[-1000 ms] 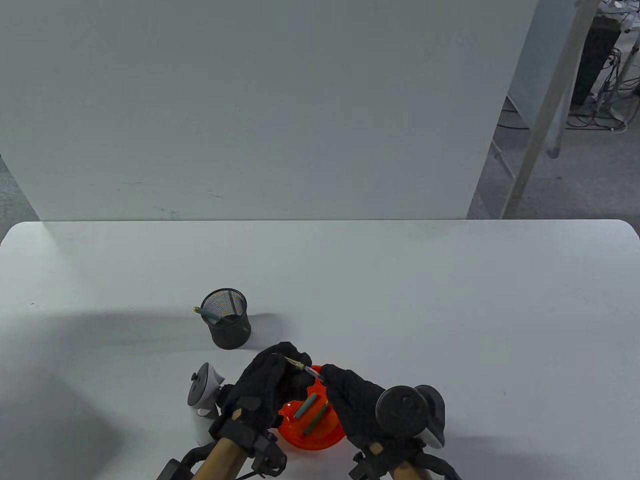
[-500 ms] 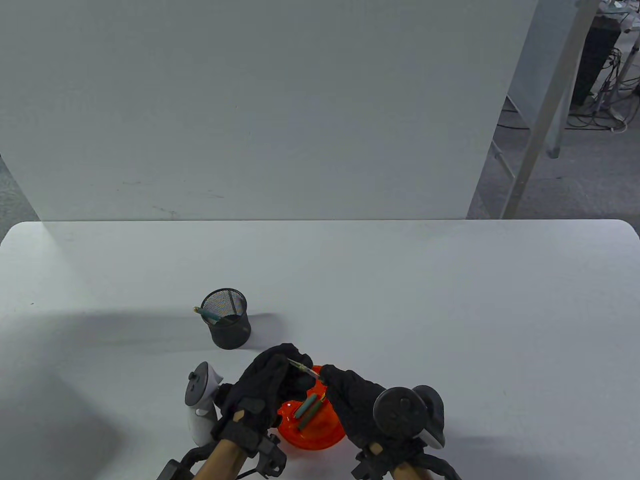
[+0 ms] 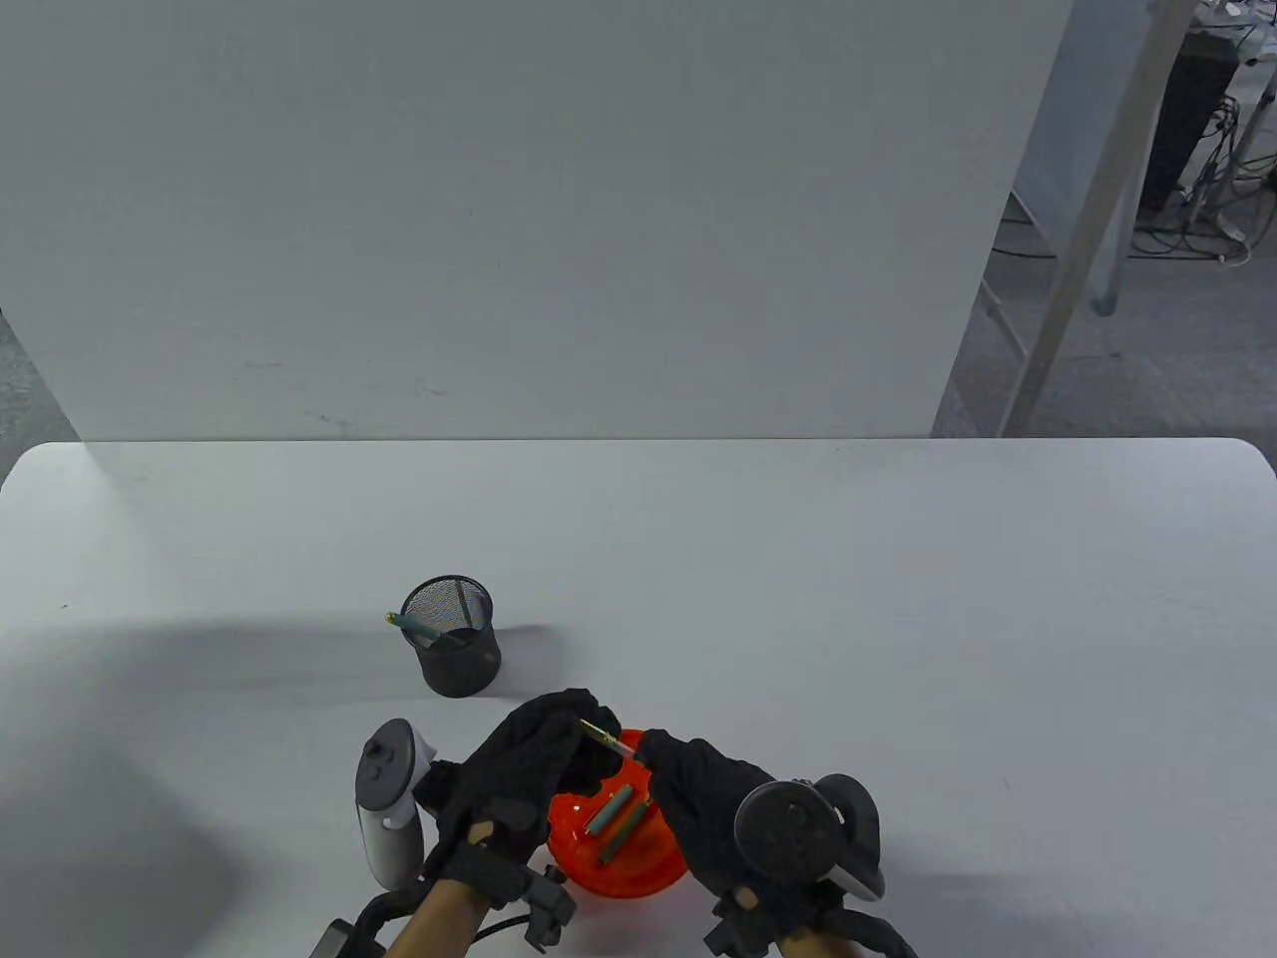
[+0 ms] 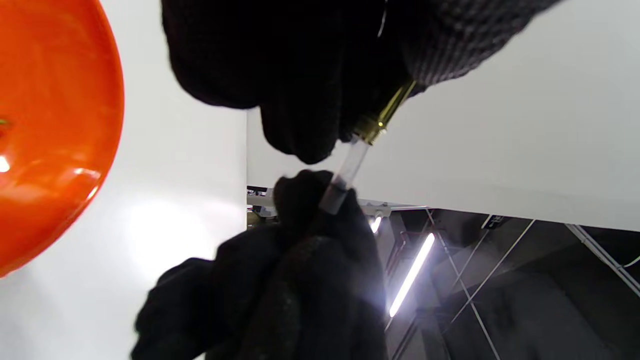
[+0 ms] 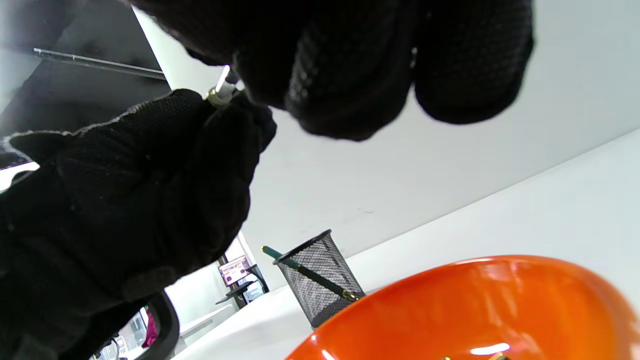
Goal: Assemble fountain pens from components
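A: Hands?
B: Both busy. Left hand (image 3: 534, 763) pinches the nib (image 3: 596, 729) end, gold collar shows at its fingertips in left wrist view. Right hand (image 3: 703, 798) pinches the other end, a clear tube (image 4: 345, 175). So one thin part spans btwn the two hands, tilted, nib end farther from the person.

A: Where, rel. to the bowl?
B: Just above the far rim of the bowl (image 3: 574, 858), orange, on the worktop (image 3: 798, 599) near the front edge. Hands meet over it, fingertips close but apart, only the part bridging them.

A: Anything in the bowl?
B: Two green barrels (image 3: 619, 820), side by side, touching or nearly, lying diagonal. Small gold bit by them in right wrist view, can't tell what.

A: Other stuff?
B: Mesh cup (image 3: 451, 636), black, beyond the bowl and to its left, well apart from it. One green pen (image 3: 417, 628) leans in it, gold tip poking over the cup's left rim. Upright.

A: Trackers?
B: One on back of each hand. Left one (image 3: 384, 798) sticks out left of the bowl, right one (image 3: 808, 823) sits right of the bowl.

A: Tube seated in the nib?
B: Tube meets the gold collar in left wrist view; how deep, can't tell.
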A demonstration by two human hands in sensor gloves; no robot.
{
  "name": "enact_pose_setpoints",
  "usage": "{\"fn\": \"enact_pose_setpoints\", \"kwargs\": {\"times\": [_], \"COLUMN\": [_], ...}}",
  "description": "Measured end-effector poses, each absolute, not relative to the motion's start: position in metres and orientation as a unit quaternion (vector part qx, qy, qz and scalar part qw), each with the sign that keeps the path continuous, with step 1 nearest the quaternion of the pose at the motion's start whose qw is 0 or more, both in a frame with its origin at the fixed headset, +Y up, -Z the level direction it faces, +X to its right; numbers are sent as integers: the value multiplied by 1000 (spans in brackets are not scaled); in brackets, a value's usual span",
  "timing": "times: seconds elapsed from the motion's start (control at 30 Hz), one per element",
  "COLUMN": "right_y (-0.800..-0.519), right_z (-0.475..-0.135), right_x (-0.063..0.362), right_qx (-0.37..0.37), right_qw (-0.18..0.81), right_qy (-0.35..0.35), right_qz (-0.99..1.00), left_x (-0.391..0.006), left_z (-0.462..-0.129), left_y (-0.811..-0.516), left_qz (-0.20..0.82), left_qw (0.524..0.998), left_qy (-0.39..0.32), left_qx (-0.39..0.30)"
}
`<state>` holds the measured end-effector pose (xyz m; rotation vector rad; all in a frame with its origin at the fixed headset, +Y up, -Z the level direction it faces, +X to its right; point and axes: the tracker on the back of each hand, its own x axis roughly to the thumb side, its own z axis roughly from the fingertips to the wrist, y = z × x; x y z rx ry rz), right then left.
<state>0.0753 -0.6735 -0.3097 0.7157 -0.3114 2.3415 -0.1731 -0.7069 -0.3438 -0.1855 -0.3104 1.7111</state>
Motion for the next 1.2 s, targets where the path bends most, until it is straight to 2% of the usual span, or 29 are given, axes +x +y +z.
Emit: {"fn": "enact_pose_setpoints", "kwargs": {"times": [0.07, 0.23, 0.33, 0.6, 0.67, 0.87, 1.07, 1.2], "right_y": [-673, -674, -675, -677, -678, -686, -698, -693], "right_z": [-309, -311, -311, -315, -316, -322, -325, -326], "right_x": [75, 76, 77, 82, 85, 96, 89, 75], "right_qx": [274, 266, 268, 261, 251, 200, 193, 216], "right_qw": [319, 350, 370, 378, 373, 391, 322, 186], "right_qy": [-123, -111, -105, -92, -98, -99, -72, -65], "right_qz": [899, 891, 883, 883, 888, 893, 924, 956], "left_x": [-172, -170, -168, -171, -177, -199, -212, -212], "left_z": [-342, -344, -342, -346, -347, -351, -353, -353], "left_y": [-708, -713, -714, -709, -706, -705, -704, -701], "left_qz": [764, 762, 781, 765, 748, 793, 801, 810], "left_qw": [630, 626, 599, 627, 651, 603, 596, 583], "left_qy": [-116, -128, -129, -109, -98, -71, -55, -63], "left_qx": [-81, -103, -117, -104, -84, -55, -24, -21]}}
